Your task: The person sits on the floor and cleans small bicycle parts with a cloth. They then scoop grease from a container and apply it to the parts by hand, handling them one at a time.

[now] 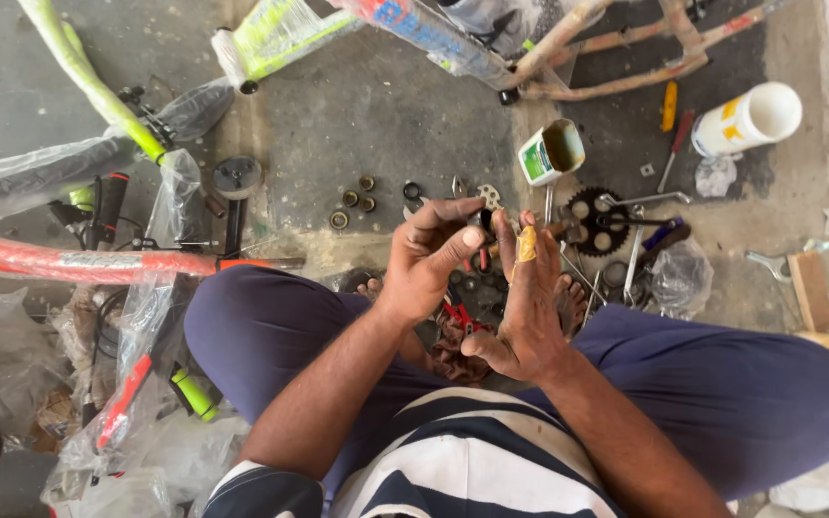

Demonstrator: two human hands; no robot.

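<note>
Mid-air, left hand [431,257] pinches 1 small dark part, right hand [528,302] open w/ 1 yellow-smeared finger; 4 rings [353,201] on floor.

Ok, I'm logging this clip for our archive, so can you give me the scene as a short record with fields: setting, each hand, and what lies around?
setting: person sitting cross-legged on a concrete floor, seen from above
left hand: fingers curled, pinching a small dark part that is too small to identify
right hand: open and upright, yellow grease on a finger
in front: chainring, spanners, bearing cups, red-handled pliers
further off: open grease tin, white tub, screwdriver
left side: plastic-wrapped bicycle frames
</note>
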